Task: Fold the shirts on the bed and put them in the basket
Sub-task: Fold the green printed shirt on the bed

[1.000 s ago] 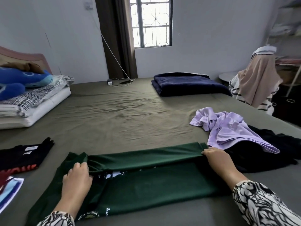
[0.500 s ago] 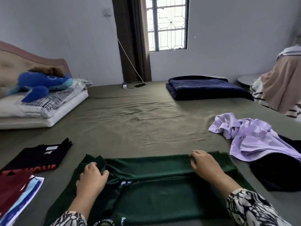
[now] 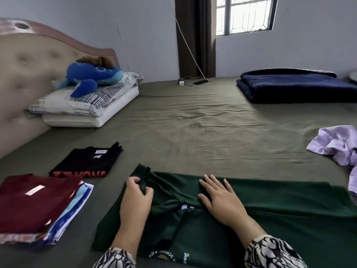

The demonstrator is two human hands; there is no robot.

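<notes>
Fingers: your left hand (image 3: 136,200) curls its fingers and thumb round a bunched bit of the dark green knit shirt (image 3: 270,215) at its collar end; your right hand (image 3: 218,198) lies flat, fingers straight and slightly spread, pressing the folded upper edge near the shirt's middle.
Green shirt: spread lengthwise across the near edge of the olive-green bed sheet (image 3: 193,132), partly folded; white printed lettering shows at the bottom betw. your arms.
Sleeves: both your wrists wear black-and-white patterned cuffs (image 3: 274,252).
Folded black shirt: black T-shirt w/ orange print and white neck labels (image 3: 87,161), flat on the sheet, just left of and beyond the green one, not touching it.
Stack: dark maroon folded shirt (image 3: 34,202) atop a blue-and-white folded garment (image 3: 77,200), far left, near the black one.
Unfolded pile: crumpled lilac shirt (image 3: 336,146) at the right edge, apart from the green shirt.
Far side: folded navy fleece blanket (image 3: 293,86) back right; blue plush toy (image 3: 92,76) on stacked white and checked pillows (image 3: 87,109) by the beige tufted headboard (image 3: 23,78).
Wall: brown curtain (image 3: 195,35), barred window (image 3: 245,14), white charger cable (image 3: 191,82) on the sheet below.
Basket: can't see it in this view.
</notes>
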